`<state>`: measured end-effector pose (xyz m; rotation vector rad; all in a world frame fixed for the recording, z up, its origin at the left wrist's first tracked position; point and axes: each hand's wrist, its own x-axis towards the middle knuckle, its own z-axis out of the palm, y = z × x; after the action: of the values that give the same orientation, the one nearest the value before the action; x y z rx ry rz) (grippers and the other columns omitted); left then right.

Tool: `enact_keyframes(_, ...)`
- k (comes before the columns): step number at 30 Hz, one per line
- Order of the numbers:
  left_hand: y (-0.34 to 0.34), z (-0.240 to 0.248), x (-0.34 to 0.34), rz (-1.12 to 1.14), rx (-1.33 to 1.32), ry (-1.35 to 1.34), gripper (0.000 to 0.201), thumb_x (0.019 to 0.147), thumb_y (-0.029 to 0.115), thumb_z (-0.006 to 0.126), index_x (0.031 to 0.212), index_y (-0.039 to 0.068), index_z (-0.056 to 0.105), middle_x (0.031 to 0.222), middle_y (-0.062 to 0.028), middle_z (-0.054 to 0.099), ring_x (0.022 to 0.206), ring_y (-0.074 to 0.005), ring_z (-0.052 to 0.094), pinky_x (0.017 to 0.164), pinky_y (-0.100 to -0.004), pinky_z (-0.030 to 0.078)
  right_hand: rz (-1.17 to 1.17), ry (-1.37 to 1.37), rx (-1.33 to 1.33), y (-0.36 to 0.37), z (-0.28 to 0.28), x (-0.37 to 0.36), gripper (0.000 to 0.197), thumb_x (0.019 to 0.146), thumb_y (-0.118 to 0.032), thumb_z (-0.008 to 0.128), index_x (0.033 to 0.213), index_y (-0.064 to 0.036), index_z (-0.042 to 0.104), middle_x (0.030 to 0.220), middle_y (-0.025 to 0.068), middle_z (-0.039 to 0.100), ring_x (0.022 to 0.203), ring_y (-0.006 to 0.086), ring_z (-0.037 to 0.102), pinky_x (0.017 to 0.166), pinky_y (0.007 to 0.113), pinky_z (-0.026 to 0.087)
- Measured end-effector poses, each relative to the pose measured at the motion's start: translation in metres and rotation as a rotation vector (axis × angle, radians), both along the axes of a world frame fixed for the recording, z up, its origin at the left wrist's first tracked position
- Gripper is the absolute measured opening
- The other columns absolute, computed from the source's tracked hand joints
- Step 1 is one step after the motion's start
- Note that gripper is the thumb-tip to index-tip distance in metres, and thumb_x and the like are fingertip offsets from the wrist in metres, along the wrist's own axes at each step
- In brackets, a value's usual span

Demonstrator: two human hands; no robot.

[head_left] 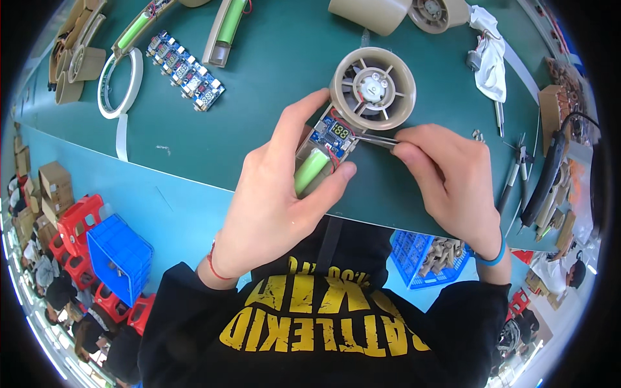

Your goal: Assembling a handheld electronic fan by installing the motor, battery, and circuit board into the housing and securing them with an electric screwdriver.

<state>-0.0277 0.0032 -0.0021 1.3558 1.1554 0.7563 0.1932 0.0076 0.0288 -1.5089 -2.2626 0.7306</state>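
My left hand (268,178) is wrapped round the open beige handle of a small handheld fan (373,88), whose round head points away from me. Inside the handle sit a blue circuit board (332,134) with a digit display and a green battery cell (311,171), with thin red wires beside the board. My right hand (453,174) pinches a pair of metal tweezers (380,140) between thumb and fingers. The tweezers' tips reach the board's right edge, near the base of the fan head. Whether they grip a wire there is too small to tell.
Further circuit boards (185,70) lie in a row at the far left, near a tape roll (103,90) and other fan handles. White cloth (488,58), cutters (517,168) and a black-handled tool (543,184) lie right. A blue crate (404,258) of parts stands below the table edge.
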Motion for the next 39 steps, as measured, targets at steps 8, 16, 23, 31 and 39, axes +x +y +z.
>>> enact_keyframes(8,0.001,0.001,0.001,-0.005,-0.037,-0.013,0.062,0.091,0.000,0.067,0.145,0.000,0.039,0.098,-0.0081,0.066,0.064,-0.0066,0.058,0.050,-0.0208,0.046,0.011,-0.145,0.249,-0.003,-0.002,-0.001,0.009,0.088,-0.014,0.072,0.089,-0.0085,0.065,0.070,0.0069,0.059,0.060,0.0280,0.061,0.050,0.037,0.044)
enact_keyframes(16,0.003,0.002,0.000,-0.020,-0.036,0.008,0.063,0.088,0.005,0.070,0.143,0.000,0.040,0.102,-0.0184,0.070,0.090,-0.0277,0.072,0.079,-0.0343,0.054,-0.001,0.259,0.003,0.005,-0.022,0.008,0.011,0.093,-0.011,0.066,0.086,-0.0029,0.064,0.066,0.0089,0.058,0.058,0.0261,0.059,0.052,0.036,0.043)
enact_keyframes(23,0.004,0.008,-0.001,-0.046,0.059,0.104,0.053,0.090,0.004,0.068,0.138,-0.003,0.048,0.095,-0.0078,0.069,0.083,-0.0086,0.059,0.076,-0.0249,0.048,-0.034,0.368,-0.628,0.023,-0.010,0.017,0.027,0.103,-0.015,0.053,0.082,0.0006,0.061,0.071,-0.0004,0.055,0.065,0.0059,0.043,0.058,0.025,0.034)
enact_keyframes(31,0.005,0.009,-0.002,-0.064,0.077,0.103,0.054,0.092,0.006,0.067,0.141,-0.003,0.047,0.105,-0.0155,0.071,0.096,-0.0160,0.064,0.089,-0.0311,0.049,0.034,0.466,-0.792,0.038,-0.006,0.020,0.034,0.104,-0.022,0.054,0.075,-0.0038,0.056,0.066,-0.0057,0.045,0.060,0.0025,0.035,0.053,0.023,0.027)
enact_keyframes(39,0.001,0.006,-0.004,-0.071,0.091,0.127,0.055,0.091,0.006,0.068,0.142,-0.002,0.047,0.095,-0.0118,0.070,0.085,-0.0153,0.065,0.082,-0.0304,0.050,0.070,0.560,-0.851,0.028,-0.007,0.013,0.041,0.107,-0.030,0.051,0.075,-0.0054,0.057,0.064,-0.0072,0.041,0.059,0.0010,0.032,0.052,0.022,0.023)
